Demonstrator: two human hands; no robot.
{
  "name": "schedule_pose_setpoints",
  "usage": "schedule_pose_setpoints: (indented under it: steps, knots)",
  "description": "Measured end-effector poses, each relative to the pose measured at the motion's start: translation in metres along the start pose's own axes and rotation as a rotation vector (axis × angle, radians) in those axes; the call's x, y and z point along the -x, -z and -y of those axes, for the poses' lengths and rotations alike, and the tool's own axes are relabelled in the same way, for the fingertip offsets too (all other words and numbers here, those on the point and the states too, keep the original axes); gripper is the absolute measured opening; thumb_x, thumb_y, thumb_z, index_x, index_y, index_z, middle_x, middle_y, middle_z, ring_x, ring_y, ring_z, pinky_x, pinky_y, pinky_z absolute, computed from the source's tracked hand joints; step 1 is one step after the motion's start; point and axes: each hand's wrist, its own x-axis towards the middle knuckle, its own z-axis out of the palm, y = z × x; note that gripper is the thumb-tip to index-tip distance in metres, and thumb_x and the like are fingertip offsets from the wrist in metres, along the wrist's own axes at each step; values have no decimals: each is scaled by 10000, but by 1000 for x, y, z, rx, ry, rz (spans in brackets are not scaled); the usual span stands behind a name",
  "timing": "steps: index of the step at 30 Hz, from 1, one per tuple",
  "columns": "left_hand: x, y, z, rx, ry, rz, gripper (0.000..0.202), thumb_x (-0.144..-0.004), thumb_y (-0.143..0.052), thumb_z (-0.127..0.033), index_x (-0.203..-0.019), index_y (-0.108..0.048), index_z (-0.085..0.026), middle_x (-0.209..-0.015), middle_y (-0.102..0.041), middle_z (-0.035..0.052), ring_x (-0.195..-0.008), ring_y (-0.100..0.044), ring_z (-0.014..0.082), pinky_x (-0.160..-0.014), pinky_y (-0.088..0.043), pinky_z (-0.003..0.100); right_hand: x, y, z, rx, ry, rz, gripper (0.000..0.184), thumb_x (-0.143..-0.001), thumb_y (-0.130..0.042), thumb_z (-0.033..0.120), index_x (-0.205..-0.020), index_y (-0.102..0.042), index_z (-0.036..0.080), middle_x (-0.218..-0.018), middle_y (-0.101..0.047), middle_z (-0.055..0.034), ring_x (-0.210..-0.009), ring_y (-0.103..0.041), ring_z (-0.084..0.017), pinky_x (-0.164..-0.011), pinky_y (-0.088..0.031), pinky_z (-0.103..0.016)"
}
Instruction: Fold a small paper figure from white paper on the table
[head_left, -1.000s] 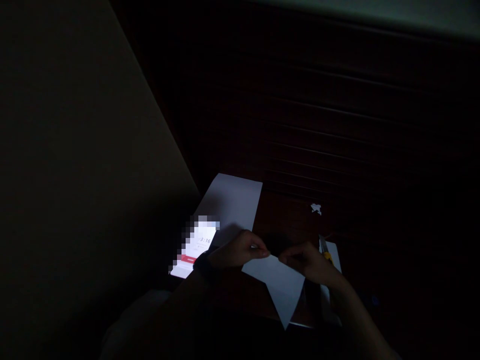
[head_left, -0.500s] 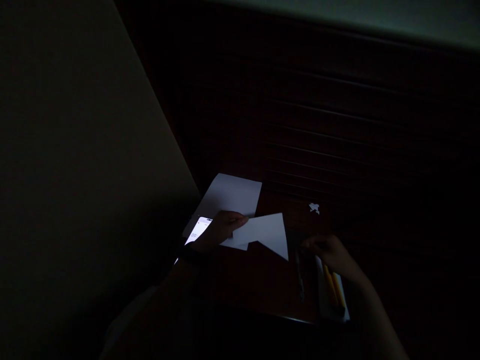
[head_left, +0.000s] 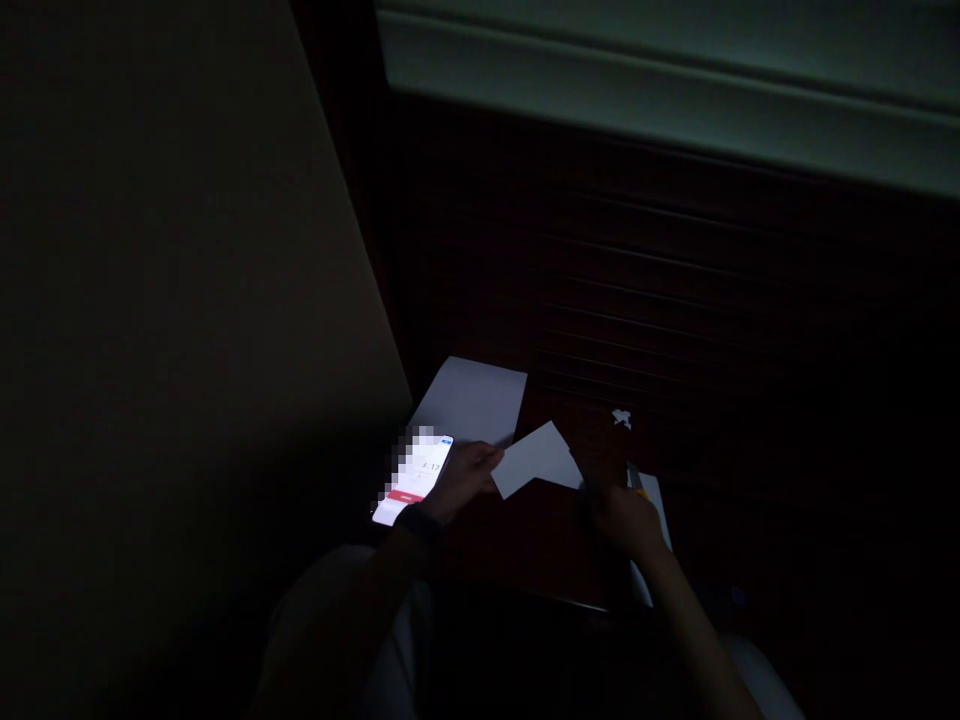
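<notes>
My left hand (head_left: pixel 466 474) pinches the left end of a cut piece of white paper (head_left: pixel 538 458), with the thumb on top. The piece is bent in outline, with a notch in its lower edge. At the paper's right end is my right hand (head_left: pixel 624 518), its fingers curled. Something dark shows between those fingers and the paper edge, too dim to name. Just beyond the right hand, a yellow-and-grey tool (head_left: pixel 637 480) lies on a white sheet or holder (head_left: pixel 660 510), partly hidden by the hand.
A large white sheet (head_left: pixel 480 395) lies at the back left of the dark table (head_left: pixel 517 555). A lit phone (head_left: pixel 412 480) is beside my left wrist. Small white paper scraps (head_left: pixel 622 418) lie at the back right. A wall stands left, slatted dark wood behind.
My right hand has moved in to the paper's right end. The paper piece has turned and looks shorter. The view has shifted, and more of the phone now shows.
</notes>
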Motion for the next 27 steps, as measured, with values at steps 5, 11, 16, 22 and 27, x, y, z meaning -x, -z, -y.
schedule_pose_setpoints:
  steps: [5,11,16,22,27]
  knots:
    - [24,-2,12,-53,26,-76,385,-713,-582,-501,-769,-535,-123,-733,-651,79,-613,-641,181,-508,-522,275,2,4,0,8,-94,-62,395,-865,-344,369,-905,-645,116,-872,-652,-199,-838,-627,-305,-703,-438,-392]
    - [46,-3,27,-136,74,-107,431,-693,-562,-560,-710,-523,-131,-641,-664,89,-538,-642,183,-423,-451,219,25,13,-19,2,-200,-129,430,-867,-323,440,-981,-594,127,-886,-637,-189,-823,-631,-288,-682,-447,-377]
    - [59,-2,34,-108,83,-130,465,-713,-519,-584,-761,-536,-122,-649,-667,105,-547,-647,194,-440,-453,231,61,-1,-43,-12,-347,-296,442,-872,-280,464,-1117,-472,150,-969,-588,-176,-866,-602,-280,-671,-443,-370]
    - [76,0,42,58,137,-100,474,-738,-515,-557,-924,-530,-121,-851,-673,152,-679,-665,208,-554,-500,276,79,-27,-43,-22,-348,-298,426,-874,-256,481,-1042,-480,159,-956,-564,-155,-847,-593,-257,-655,-434,-339]
    - [97,0,48,97,188,-63,454,-711,-569,-532,-902,-533,-122,-911,-665,167,-722,-665,218,-592,-500,288,87,-34,-31,-3,-325,-326,448,-882,-237,482,-1071,-454,139,-963,-546,-159,-857,-587,-264,-674,-429,-357]
